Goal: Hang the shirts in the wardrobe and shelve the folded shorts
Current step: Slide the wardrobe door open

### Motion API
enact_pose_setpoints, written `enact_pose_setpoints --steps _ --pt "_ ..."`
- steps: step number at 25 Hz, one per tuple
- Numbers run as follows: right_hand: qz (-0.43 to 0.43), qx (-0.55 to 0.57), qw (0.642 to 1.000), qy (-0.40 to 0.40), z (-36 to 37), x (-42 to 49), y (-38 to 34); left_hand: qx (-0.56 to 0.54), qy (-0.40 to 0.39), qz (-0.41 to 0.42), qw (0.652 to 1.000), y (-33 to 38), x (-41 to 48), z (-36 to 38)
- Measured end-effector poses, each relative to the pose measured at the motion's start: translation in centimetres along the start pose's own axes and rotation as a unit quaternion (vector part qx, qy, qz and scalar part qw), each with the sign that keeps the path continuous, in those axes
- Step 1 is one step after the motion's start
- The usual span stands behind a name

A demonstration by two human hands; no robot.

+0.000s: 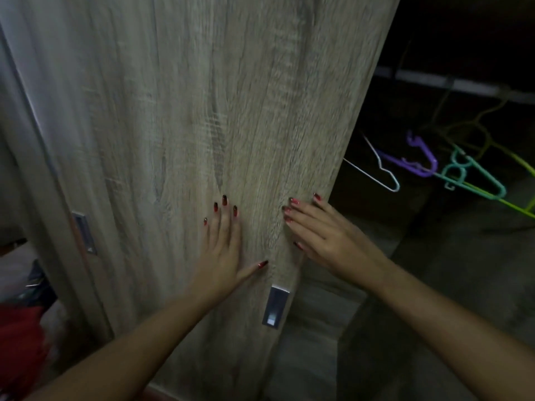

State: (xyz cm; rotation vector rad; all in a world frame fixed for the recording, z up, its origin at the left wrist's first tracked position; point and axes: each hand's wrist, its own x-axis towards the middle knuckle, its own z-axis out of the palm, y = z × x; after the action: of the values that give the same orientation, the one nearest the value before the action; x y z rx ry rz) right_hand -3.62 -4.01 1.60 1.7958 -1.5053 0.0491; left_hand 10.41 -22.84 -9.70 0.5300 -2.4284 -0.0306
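Wardrobe door: the wood-grain sliding wardrobe door (188,125) fills the middle of the view, with a recessed metal handle (275,306) low down near its right edge.
Left hand: the left hand (223,250) lies flat on the door, palm down, its fingers straight and close together and its thumb spread toward the handle. It grasps nothing.
Right hand: the right hand (321,230) presses on the door just beside its right edge, above the handle. Its fingers are straight and hold nothing, and the fingertips (317,196) reach the edge.
Wardrobe interior: the dark wardrobe interior (434,256) shows to the right of the door.
Rail: a pale rail (463,85) crosses the top of the opening.
Hangers: 4 bare hangers are in the opening below the rail: a white wire hanger (385,172), a purple hanger (419,160), a teal hanger (474,178) and a yellow-green hanger (521,204).
Second door: a second door (43,169) stands at the left, with its own metal handle (84,233).
Clothing: red fabric (20,337) lies at the lower left, well apart from both hands. I cannot tell which garment it is.
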Motion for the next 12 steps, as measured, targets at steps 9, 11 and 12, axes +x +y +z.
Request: enact_pose_setpoints --steps 9,11,12 --pt "-0.153 -0.165 0.974 -0.006 3.0 9.1 3.9 -0.021 -0.002 -0.100 0.995 -1.6 1.0 0.1" --pt "-0.162 -0.151 0.975 0.010 3.8 10.5 4.1 -0.016 -0.003 -0.112 0.994 -2.5 1.2 -0.1" --pt "-0.166 -0.150 0.975 0.016 4.3 11.1 4.1 -0.013 -0.001 -0.115 0.993 -2.9 1.2 -0.2"
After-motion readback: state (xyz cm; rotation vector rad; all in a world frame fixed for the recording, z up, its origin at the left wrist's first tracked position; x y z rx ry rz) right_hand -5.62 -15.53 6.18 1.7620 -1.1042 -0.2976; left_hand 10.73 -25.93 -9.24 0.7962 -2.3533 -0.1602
